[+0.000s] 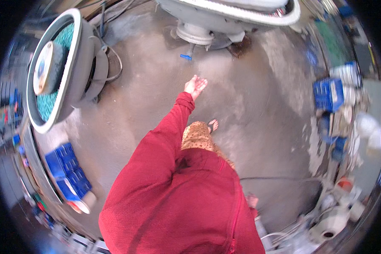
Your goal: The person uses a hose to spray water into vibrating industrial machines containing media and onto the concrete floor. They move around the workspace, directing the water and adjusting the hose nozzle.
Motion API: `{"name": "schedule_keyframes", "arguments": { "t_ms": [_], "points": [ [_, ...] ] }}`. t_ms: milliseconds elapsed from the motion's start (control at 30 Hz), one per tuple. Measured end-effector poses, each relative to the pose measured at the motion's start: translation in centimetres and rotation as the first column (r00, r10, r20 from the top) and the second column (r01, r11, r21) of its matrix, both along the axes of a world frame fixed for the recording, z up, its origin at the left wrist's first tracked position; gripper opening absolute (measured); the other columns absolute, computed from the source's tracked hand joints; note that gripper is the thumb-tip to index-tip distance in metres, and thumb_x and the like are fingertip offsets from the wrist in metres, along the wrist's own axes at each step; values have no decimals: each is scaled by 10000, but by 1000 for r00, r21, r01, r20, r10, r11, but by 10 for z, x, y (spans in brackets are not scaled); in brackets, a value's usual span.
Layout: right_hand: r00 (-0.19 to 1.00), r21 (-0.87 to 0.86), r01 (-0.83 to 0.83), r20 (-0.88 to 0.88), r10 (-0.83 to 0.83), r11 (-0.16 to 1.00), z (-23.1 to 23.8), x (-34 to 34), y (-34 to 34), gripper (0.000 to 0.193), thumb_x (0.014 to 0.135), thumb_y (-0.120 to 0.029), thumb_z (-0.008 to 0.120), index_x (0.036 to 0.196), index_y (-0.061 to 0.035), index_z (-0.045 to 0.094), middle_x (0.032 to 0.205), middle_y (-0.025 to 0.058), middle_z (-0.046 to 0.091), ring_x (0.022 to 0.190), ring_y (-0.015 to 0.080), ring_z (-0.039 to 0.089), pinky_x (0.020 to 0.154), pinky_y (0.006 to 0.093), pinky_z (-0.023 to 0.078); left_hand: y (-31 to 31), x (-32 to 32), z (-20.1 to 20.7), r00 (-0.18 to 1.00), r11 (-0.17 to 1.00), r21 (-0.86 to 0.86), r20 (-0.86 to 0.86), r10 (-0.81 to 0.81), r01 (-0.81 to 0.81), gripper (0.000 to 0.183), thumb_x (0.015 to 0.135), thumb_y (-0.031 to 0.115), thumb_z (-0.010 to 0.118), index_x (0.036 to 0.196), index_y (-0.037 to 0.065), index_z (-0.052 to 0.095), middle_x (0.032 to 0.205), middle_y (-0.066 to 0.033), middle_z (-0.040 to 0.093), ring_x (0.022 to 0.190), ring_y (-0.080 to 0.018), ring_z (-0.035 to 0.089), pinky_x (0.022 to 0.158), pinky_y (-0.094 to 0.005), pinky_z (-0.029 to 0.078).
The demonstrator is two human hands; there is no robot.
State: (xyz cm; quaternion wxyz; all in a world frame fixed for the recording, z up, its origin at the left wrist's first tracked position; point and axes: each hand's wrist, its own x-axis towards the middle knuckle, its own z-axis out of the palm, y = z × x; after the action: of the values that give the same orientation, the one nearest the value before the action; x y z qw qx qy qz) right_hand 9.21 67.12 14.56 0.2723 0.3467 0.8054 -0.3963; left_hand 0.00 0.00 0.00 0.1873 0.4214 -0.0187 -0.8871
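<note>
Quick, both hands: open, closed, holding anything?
Left hand: open, nothing seen in it.
Right hand: partly hidden and blurred; cannot tell whether open, closed or holding anything.

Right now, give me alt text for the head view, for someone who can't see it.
The left hand, open and empty, stretches forward from a red sleeve over a grey-brown floor, while the blurred right hand shows beside the body. Ahead is a pale tub with a blue handle beneath; at left are another tub, holding teal pieces, and blue crates.
</note>
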Motion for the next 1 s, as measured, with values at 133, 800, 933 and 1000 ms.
{"name": "schedule_keyframes", "arguments": {
  "t_ms": [133,800,933,1000],
  "points": [
    [956,125,-202,-190,224,971,44,-267,-38,241,811,-78,470,1031,-28,553,643,49,531,502,136,520,417,255,445,-47,-26,-6,993,999,32,117,-6,3,840,806,420,554,1356,38,47,1386,-230,100,1268,-421,118,945,-604,246],
    [585,-19,-491,733,346,871,10,-469,-187,338,837,-226,451,1110,-32,504,744,113,588,602,220,573,548,321,484,-142,-75,-290,809,972,36,562,174,-234,632,863,542,304,1305,90,286,1358,-204,236,1250,-376,229,870,-615,316],
    [184,-448,-765,536,824,463,12,-550,-142,420,865,-307,323,1147,-26,456,818,211,576,670,342,587,577,408,498,-146,-72,-344,766,995,-88,643,29,36,614,866,541,285,1223,55,403,1276,-236,344,1196,-374,320,865,-566,352],
    [187,-408,-765,599,779,498,4,-581,-152,460,862,-344,293,1146,-18,450,847,241,572,716,380,583,606,448,494,-148,-73,-343,648,979,-84,759,-59,188,613,866,540,282,1180,41,449,1232,-243,393,1164,-376,364,866,-542,363]
  ]
}}
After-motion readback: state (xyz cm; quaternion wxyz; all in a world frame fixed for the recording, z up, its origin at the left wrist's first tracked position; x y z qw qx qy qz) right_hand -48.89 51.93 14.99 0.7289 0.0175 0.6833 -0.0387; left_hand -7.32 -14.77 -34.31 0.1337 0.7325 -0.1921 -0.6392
